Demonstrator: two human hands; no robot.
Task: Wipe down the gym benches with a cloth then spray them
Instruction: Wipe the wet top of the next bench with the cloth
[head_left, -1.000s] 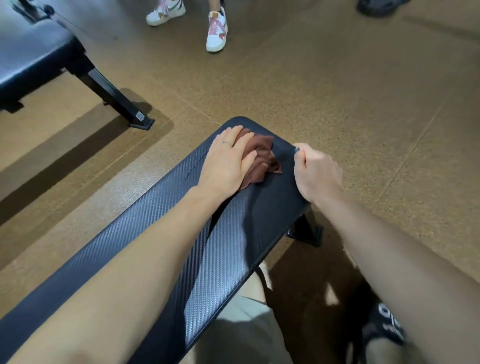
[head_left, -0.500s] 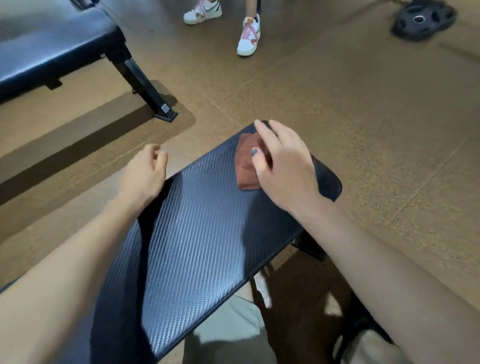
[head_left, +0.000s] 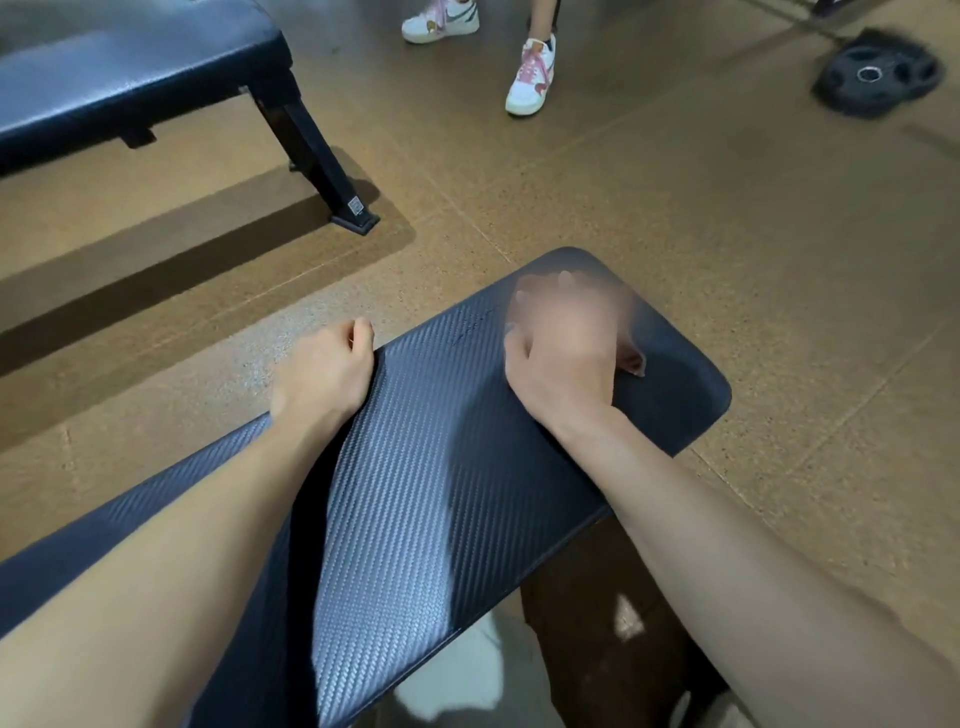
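Floor (head_left: 701, 218): brown speckled tiles with thin seams. Weight plate (head_left: 878, 75): black, lying flat far to my right. Sneakers (head_left: 532, 78): white with pink laces, worn by someone standing ahead of me; a second sneaker (head_left: 441, 21) just beyond.

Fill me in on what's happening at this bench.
A person is wiping the bench by hand. The right hand presses a reddish cloth onto the pad near its far end; the fingers are blurred with motion and only a corner of the cloth shows. The left hand grips the pad's left edge. No spray bottle is in view. A second bench stands to the far left.
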